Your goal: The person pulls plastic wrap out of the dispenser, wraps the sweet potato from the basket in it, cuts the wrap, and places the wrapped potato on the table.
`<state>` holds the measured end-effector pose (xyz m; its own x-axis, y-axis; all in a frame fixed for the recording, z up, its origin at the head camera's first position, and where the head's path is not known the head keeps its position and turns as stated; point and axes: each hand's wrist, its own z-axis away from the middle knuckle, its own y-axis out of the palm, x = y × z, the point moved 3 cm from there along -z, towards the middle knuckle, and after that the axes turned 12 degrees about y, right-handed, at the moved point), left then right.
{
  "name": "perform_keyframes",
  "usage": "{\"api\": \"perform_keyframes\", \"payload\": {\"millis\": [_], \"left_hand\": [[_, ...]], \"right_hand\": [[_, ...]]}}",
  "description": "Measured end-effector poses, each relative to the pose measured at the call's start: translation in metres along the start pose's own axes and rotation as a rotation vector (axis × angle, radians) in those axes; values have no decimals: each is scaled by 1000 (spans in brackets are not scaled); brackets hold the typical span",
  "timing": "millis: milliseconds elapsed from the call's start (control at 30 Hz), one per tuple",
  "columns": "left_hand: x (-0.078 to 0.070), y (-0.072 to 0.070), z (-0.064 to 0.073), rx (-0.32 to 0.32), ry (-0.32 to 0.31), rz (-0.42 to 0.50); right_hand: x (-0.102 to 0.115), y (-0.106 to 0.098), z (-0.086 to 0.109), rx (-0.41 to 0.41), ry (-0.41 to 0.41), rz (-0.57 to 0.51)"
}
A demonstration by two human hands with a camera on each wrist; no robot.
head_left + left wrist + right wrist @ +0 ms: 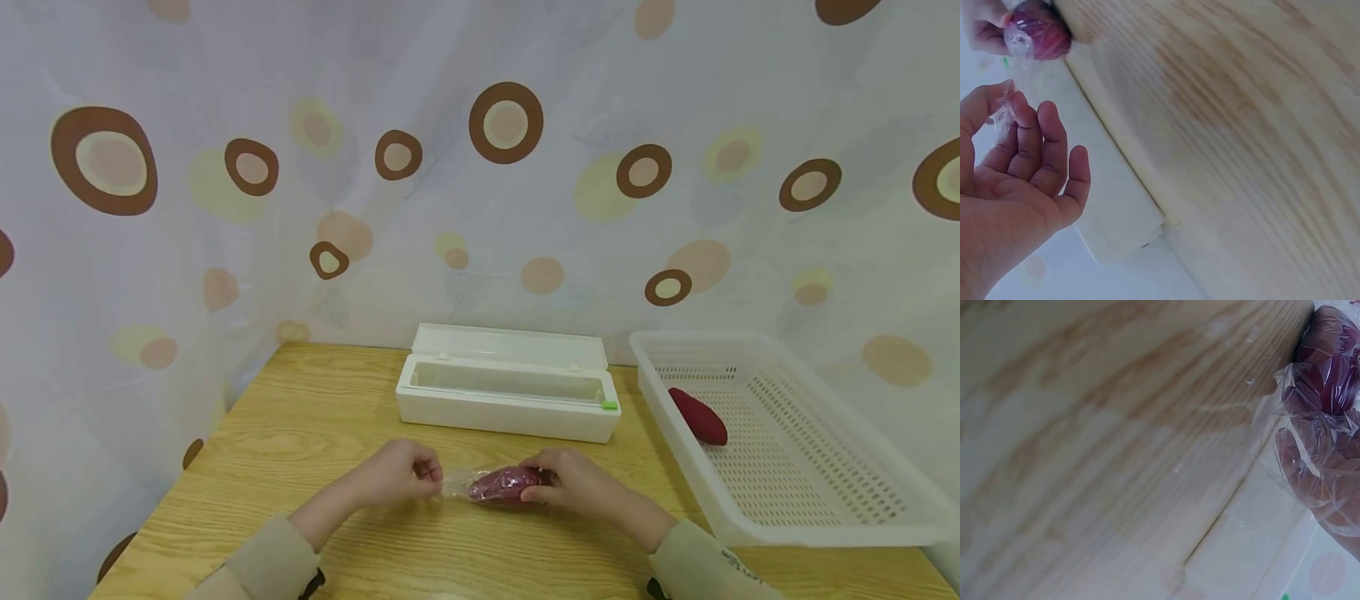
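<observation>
One sweet potato [699,418], apparently, lies in the basket [840,535]; left hand [396,477] pinches film [454,485]; right hand [576,482] grips a wrapped tuber [498,485].

The head camera looks forward and down from above the table [300,433], farthest back, with the patterned curtain [450,200] at twelve o'clock and both hands, left [393,473] and right [573,479], near six. The left wrist camera sits close to its hand, at nine o'clock in a tilted frame; the white box [495,415] slants from eleven toward five. The right wrist camera, equally close, tilts the opposite way, its hand at three o'clock, the box at five. Both wrist views share the film-wrapped object [504,483], at half past ten and two respectively.
</observation>
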<state>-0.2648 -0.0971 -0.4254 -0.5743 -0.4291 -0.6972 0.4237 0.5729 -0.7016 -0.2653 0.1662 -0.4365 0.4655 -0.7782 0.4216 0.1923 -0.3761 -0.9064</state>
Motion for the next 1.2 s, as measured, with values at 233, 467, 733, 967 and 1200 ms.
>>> {"api": "perform_keyframes", "payload": {"millis": [233,467,733,967,1200], "left_hand": [[-13,4,-7,-21,52,-35],[-23,13,-20,-36,75,-13],[-31,27,-37,-60,69,-1],[-29,38,-47,-76,67,25],[-26,44,-51,-56,73,125]], "right_hand": [[1,0,0,0,0,-5],[0,0,-1,9,11,-12],[1,-1,-1,12,9,-16],[2,-1,-1,15,-2,-44],[0,0,-1,24,-4,-80]]}}
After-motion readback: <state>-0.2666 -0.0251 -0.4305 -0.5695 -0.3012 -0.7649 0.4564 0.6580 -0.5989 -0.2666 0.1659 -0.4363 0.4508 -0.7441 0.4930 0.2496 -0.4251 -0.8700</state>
